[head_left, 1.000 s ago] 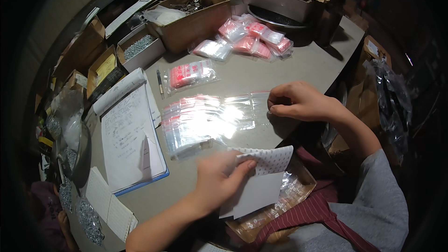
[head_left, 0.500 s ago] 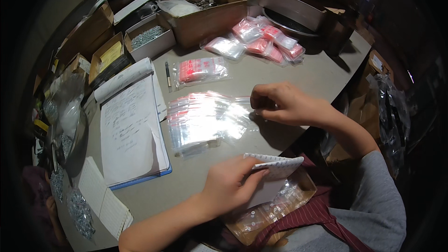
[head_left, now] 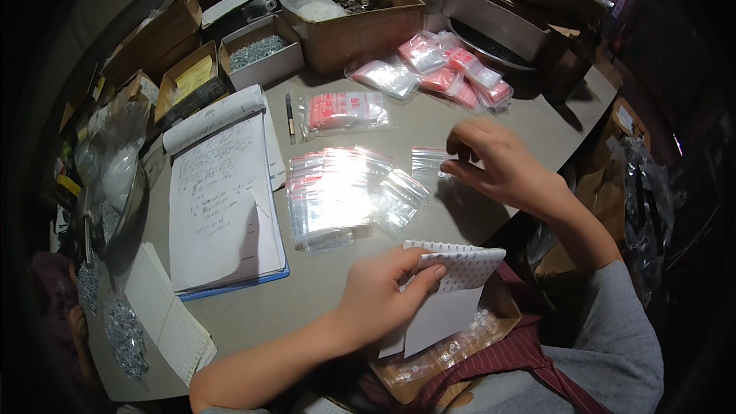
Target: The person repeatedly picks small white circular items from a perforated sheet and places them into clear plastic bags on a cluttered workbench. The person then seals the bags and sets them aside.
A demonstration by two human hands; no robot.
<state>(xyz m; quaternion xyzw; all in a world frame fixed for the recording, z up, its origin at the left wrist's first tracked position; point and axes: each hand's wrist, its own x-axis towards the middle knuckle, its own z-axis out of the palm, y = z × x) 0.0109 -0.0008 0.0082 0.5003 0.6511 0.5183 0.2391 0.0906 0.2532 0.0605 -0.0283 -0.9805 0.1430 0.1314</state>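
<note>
My left hand (head_left: 387, 291) grips a folded sheet of small printed labels (head_left: 460, 264) by its left side, thumb in front, above an open carton on my lap. Thumb and fingers of my right hand (head_left: 498, 161) are closed at the right edge of a small clear zip bag (head_left: 428, 159) lying on the table; a tiny white spot shows at the fingertips, too small to make out. Left of it, a fanned pile of clear zip bags (head_left: 330, 192) with red seal strips shines under the light. The carton (head_left: 429, 360) holds clear bags with small white round pieces.
A written notepad on a blue clipboard (head_left: 222, 207) lies left, a pen (head_left: 290, 119) beyond it. Behind the pile are a red-and-clear bag pack (head_left: 349, 110) and several more packs (head_left: 452, 69). Boxes of metal parts (head_left: 257, 50) line the back. Another person's hand (head_left: 78, 323) shows far left.
My right hand has moved right and a little away from me, and a single zip bag now lies apart from the pile. The label sheet has tilted, showing more of its printed face.
</note>
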